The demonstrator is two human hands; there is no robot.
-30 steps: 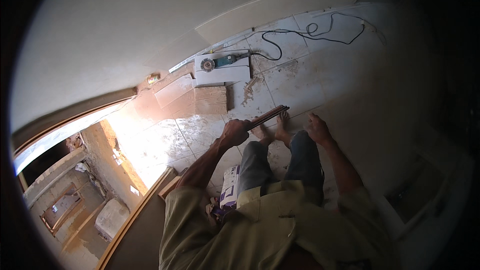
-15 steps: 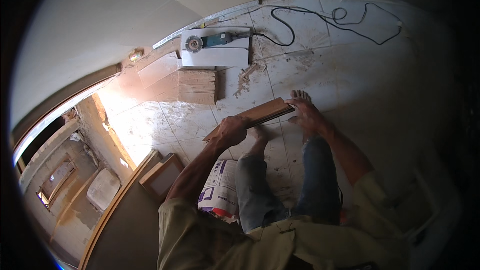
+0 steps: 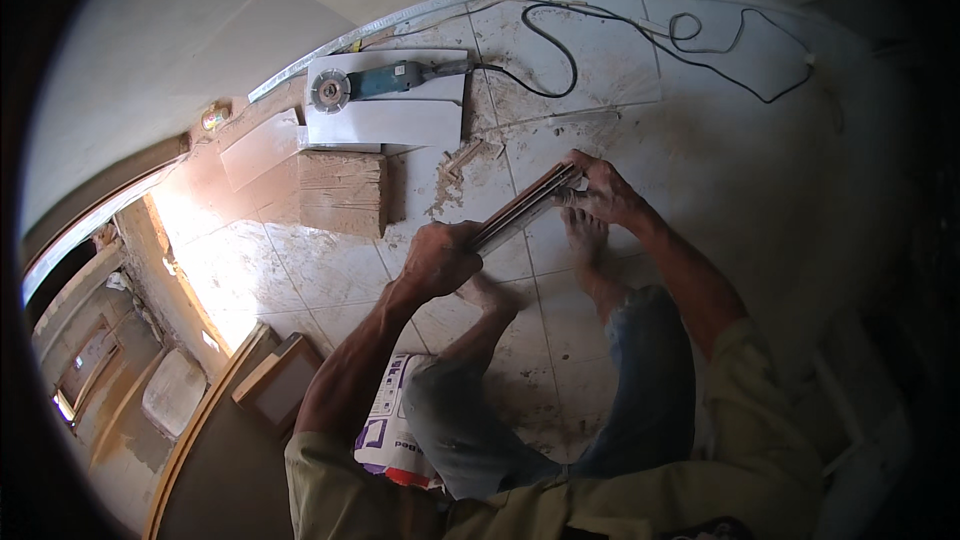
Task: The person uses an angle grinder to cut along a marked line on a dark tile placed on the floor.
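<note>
Between my two hands are thin, narrow brown strips, seemingly tile strips [image 3: 524,207], stacked together and tilted so that their layered long edges show. My left hand [image 3: 440,258] is closed around the near left end. At the far right end, my right hand [image 3: 606,192] grips the strips with fingers and thumb. The stack is held above the tiled floor, over my bare feet. Its far face is hidden from me.
An angle grinder [image 3: 385,81] lies on white tiles [image 3: 400,122] near the wall, its black cable [image 3: 570,75] trailing right. A rough wooden block [image 3: 340,192] sits before it. A white and purple bag [image 3: 385,430] stands by my left leg. Framed panels [image 3: 275,385] lean at left.
The strips have been tipped from showing a broad brown face to showing their edges, and slant more steeply. My right hand has risen. The view has shifted, and my knees are farther apart.
</note>
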